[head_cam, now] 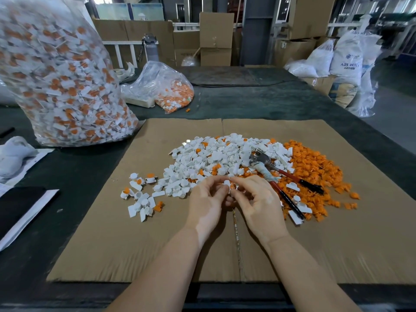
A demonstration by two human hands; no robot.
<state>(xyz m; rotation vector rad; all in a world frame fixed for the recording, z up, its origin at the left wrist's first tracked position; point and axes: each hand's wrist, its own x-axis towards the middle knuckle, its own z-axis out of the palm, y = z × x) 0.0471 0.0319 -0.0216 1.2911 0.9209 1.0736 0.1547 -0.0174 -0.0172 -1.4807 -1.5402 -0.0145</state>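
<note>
Both hands pinch one small part

The left hand (206,199) and right hand (256,199) meet fingertip to fingertip, curled round a white plastic piece (227,183) between them, just before the white pile (225,158).

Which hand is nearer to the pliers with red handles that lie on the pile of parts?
Right. The right hand is just left of the pliers, close beside their handles. The left hand is farther left, beyond the right hand. Both pinch one white piece.
</note>
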